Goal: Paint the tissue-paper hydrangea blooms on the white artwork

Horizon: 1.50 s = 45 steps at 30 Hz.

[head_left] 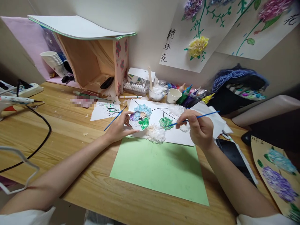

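1. Wooden table [89, 187] runs across the lower and middle frame, with a pale wall [150, 47] behind it.
2. Nearest, at lower centre, lies a light green sheet [159, 168], its upper edge under the white paper [153, 117].
3. Right of it, a dark phone [234, 156] lies beside the right forearm.
4. At centre, the white paper carries black lines, a green flower [166, 123], a blue flower [142, 109] and white fluffy flowers [156, 134].
5. The right hand [198, 128] is closed narrowly around a blue paintbrush [206, 115]. Its long axis runs nearly level, rising slightly to the right; the tip points left at the green flower, left of the hand, and the handle end sticks out beyond the hand to the right.
6. The left hand [119, 126] pinches the left rim of a round palette [140, 125] with green, purple and blue paint. It lies right of that hand, over the paper's left part.
7. Left of the palette, a second brush [114, 118] slants up to the right.
8. Farther back stand a paper cup [174, 95] and paint bottles [186, 93]; at upper left is an open box [122, 62].
9. Flower pictures [182, 53] hang at upper right.
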Available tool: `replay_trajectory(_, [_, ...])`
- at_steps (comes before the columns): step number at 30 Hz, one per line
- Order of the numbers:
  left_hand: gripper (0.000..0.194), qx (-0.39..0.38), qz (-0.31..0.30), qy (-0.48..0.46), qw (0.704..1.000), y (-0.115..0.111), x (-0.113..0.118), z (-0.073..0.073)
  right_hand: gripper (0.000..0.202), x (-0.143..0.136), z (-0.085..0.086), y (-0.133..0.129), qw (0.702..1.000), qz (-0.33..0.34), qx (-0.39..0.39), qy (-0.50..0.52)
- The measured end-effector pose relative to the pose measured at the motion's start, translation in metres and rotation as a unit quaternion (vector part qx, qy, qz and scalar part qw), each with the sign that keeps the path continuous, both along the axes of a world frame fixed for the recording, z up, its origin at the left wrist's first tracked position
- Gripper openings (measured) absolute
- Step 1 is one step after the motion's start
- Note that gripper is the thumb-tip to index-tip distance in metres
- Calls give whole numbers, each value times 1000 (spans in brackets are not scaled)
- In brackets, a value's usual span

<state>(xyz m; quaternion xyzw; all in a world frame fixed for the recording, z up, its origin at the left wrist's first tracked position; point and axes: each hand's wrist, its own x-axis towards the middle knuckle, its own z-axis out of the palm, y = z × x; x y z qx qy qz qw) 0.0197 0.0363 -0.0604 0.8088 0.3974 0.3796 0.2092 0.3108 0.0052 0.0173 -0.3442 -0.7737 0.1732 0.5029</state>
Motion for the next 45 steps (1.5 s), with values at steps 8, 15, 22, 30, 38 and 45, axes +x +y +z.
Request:
replay_trajectory(8, [68, -82, 12, -25, 996, 1, 2, -1, 31, -8, -2, -1, 989, 70, 39, -121])
replay_trajectory(15, [68, -87, 17, -29, 996, 2, 1, -1, 30, -12, -5, 1, 981, 83, 49, -166])
replay_trajectory(22, [69, -93, 16, -29, 995, 2, 0, -2, 31, -10, -7, 1, 984, 84, 23, -156])
replay_trajectory(30, [69, -92, 19, -24, 995, 1, 2, -1, 34, -11, -5, 1, 986, 77, 0, -150])
replay_trajectory(38, [68, -75, 23, -14, 997, 1, 2, 1, 34, -11, -6, 1, 988, 66, -4, -142])
replay_trajectory(45, [69, -84, 14, -26, 996, 1, 1, 0, 35, -10, -7, 1, 991, 55, -13, -118])
